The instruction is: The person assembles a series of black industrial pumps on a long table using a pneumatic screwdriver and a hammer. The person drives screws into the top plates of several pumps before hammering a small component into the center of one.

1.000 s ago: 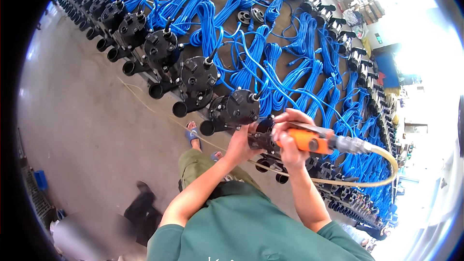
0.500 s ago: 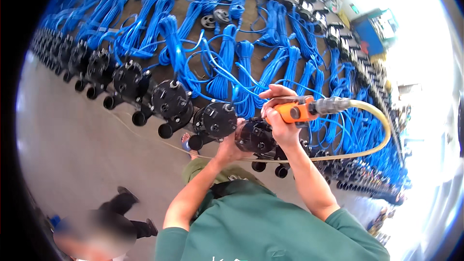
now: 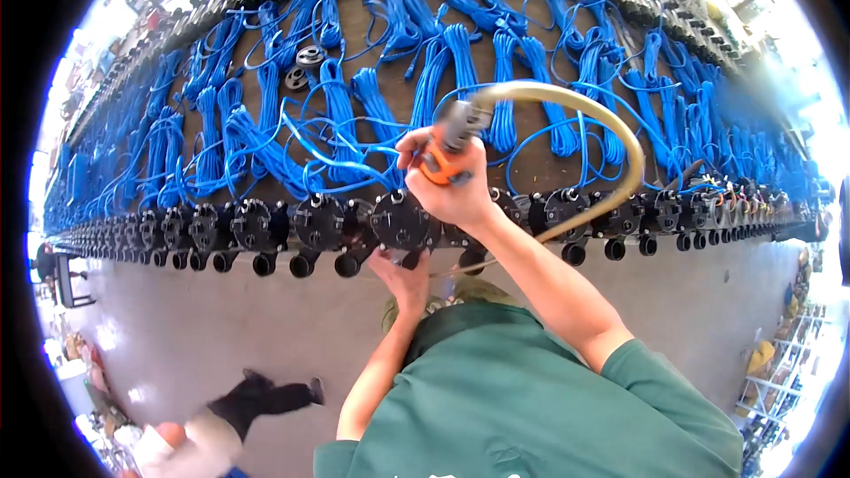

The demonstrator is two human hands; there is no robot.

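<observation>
Right hand (image 3: 452, 186): we hold it fisted round the orange driver (image 3: 440, 162), hose (image 3: 611, 124) looping right. Driver stands directly over the black pump (image 3: 403, 221), axis pointing down at it. Left hand (image 3: 403, 276): nearer us, fingers cupping the pump's near edge from below.

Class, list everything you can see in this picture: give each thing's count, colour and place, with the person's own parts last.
Black round pump units: a long row, front bench edge.
Blue coiled cables: many, across brown bench top.
Orange powered screwdriver: one, in right hand.
Tan air hose: one, looping from the tool.
Grey floor: below bench.
Another person's dark leg: lower left.
Green shirt: bottom.
Left hand: under a pump unit.
Right hand: gripping the tool.
</observation>
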